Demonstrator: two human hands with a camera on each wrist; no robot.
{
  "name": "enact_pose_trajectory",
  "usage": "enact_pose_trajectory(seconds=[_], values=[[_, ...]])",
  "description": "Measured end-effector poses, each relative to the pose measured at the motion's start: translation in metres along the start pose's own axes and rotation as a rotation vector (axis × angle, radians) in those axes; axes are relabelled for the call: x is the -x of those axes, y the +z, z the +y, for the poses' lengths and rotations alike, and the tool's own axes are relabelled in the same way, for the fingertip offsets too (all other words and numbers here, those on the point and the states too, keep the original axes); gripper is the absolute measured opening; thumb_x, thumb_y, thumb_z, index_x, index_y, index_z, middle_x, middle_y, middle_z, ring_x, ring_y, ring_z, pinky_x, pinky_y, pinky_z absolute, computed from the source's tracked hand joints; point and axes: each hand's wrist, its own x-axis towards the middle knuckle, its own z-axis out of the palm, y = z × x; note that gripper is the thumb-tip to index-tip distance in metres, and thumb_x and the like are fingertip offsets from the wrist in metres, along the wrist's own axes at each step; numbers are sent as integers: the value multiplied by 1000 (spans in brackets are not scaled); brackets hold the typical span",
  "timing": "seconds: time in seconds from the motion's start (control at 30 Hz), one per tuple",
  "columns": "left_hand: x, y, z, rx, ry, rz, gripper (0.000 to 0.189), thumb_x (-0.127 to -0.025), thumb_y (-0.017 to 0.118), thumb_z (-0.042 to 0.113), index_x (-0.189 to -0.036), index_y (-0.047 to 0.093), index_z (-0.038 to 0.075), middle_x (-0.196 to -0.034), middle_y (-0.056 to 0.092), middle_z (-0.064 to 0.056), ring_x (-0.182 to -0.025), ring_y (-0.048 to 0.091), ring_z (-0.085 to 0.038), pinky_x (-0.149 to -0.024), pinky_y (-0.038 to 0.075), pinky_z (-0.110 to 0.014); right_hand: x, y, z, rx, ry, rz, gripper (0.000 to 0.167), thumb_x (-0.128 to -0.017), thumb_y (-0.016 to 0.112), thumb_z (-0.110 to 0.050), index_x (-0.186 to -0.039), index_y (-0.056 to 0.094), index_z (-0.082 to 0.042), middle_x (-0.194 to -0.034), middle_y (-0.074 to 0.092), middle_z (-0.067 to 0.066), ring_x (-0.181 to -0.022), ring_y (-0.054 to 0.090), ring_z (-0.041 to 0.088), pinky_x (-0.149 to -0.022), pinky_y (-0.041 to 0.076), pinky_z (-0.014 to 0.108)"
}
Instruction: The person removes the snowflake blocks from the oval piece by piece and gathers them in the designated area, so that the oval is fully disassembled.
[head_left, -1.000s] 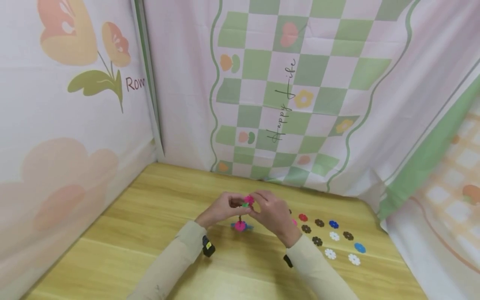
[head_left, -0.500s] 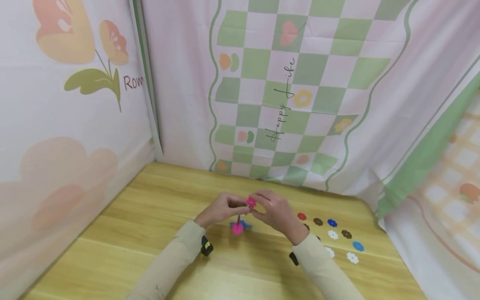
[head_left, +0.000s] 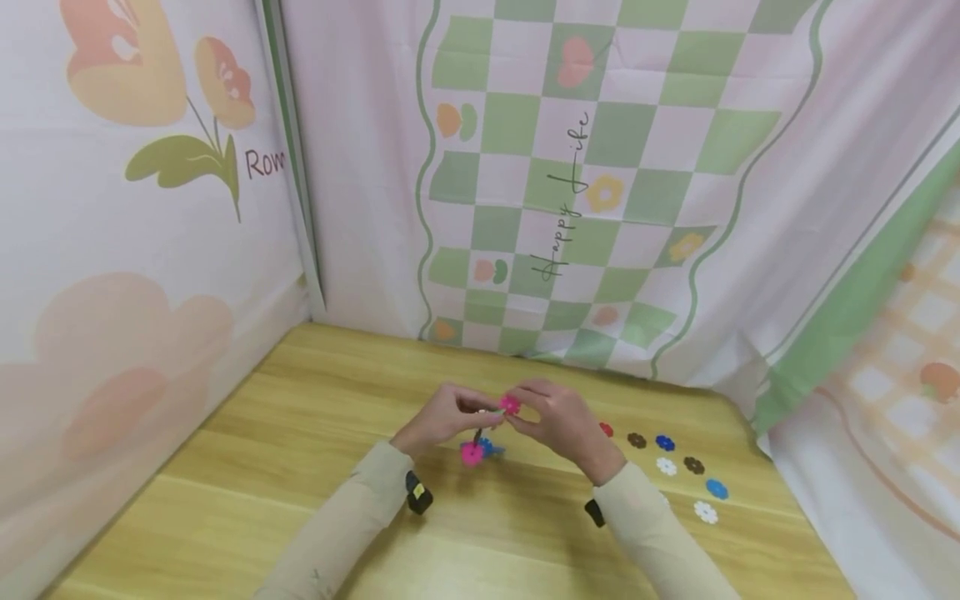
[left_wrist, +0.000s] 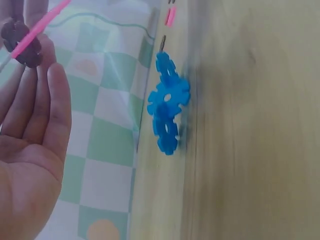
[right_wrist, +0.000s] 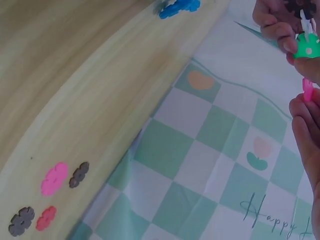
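Note:
In the head view my left hand (head_left: 441,419) grips a chain of interlocking flower-shaped discs. It includes a brown disc (right_wrist: 300,7), a white one (right_wrist: 306,22) and a green one (right_wrist: 308,46); a larger-looking pink disc (head_left: 472,454) hangs at its lower end. Facing it, my right hand (head_left: 558,421) pinches a small pink disc (head_left: 510,405) by its edge, right beside the green disc. Whether those two touch is hard to tell. Beneath the hands, a joined cluster of blue discs (left_wrist: 169,102) lies on the table.
Loose flower discs lie on the wooden table (head_left: 315,492) to the right: red (head_left: 606,429), dark blue (head_left: 665,443), light blue (head_left: 717,488), white (head_left: 705,512) and brown (head_left: 693,465). A checkered curtain (head_left: 570,208) hangs behind the table, with a printed cloth wall (head_left: 150,250) at left.
My right hand has shifted slightly right with the small pink disc, whose face now shows more. The chain in my left hand has tilted, bringing its lower pink disc a little left.

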Motion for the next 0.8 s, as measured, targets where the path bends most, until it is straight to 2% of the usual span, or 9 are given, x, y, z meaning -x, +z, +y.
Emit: enact_pose_trajectory(seconds=[0.1, 0.2, 0.27, 0.37, 0.47, 0.6, 0.67, 0.8], values=[[-3, 4, 6, -19, -30, 27, 28, -96, 80, 37, -116, 82, 18, -103, 83, -2, -96, 79, -26, -92, 63, -33, 1, -3, 4, -4, 13, 6, 34, -69, 99, -12, -97, 81, -4, -92, 80, 9, -80, 78, 20, -70, 65, 29], [-4, 8, 10, -32, -51, 38, 26, -95, 81, 33, -114, 82, 15, -99, 83, -4, -89, 77, -21, -88, 63, -35, 7, -9, 16, 4, 54, 2, 34, -71, 97, -9, -99, 80, -2, -93, 80, 11, -81, 78, 22, -71, 66, 31], [-3, 8, 9, -38, -54, 32, 26, -94, 82, 30, -113, 82, 12, -97, 82, -6, -85, 75, -20, -83, 63, -36, 18, -20, 32, 13, 104, -3, 35, -72, 94, -6, -102, 79, -2, -96, 80, 13, -82, 78, 25, -72, 66, 34], [1, 5, 3, -42, -50, 10, 31, -94, 82, 30, -114, 80, 8, -100, 82, -8, -86, 74, -24, -80, 63, -37, 46, -45, 64, 26, 224, -37, 36, -71, 92, 0, -105, 78, -1, -98, 80, 14, -83, 77, 28, -74, 66, 41], [5, 1, -2, -31, -78, 16, 35, -94, 82, 35, -118, 80, 9, -106, 81, -5, -96, 75, -26, -87, 62, -35, 77, -75, 86, 14, 351, -144, 33, -73, 90, 0, -105, 79, -1, -96, 80, 14, -82, 76, 28, -74, 66, 43], [9, -5, -2, -17, -93, 40, 37, -93, 82, 36, -120, 79, 10, -109, 81, -2, -101, 75, -26, -93, 61, -34, 106, -106, 98, -30, 529, -321, 23, -82, 88, -10, -103, 80, -5, -94, 80, 8, -84, 76, 27, -77, 66, 46], [9, -6, -3, -13, -82, 41, 38, -93, 82, 35, -121, 79, 8, -108, 81, -3, -101, 75, -29, -92, 62, -33, 118, -115, 101, -39, 597, -385, 22, -84, 88, -15, -104, 80, -7, -93, 80, 4, -84, 77, 26, -77, 66, 44], [6, -6, -5, -12, -62, 25, 37, -93, 83, 34, -120, 79, 9, -106, 82, -4, -104, 75, -39, -90, 63, -31, 142, -117, 101, -67, 653, -496, 21, -85, 88, -21, -102, 81, -10, -91, 80, 0, -82, 77, 21, -74, 66, 37]])
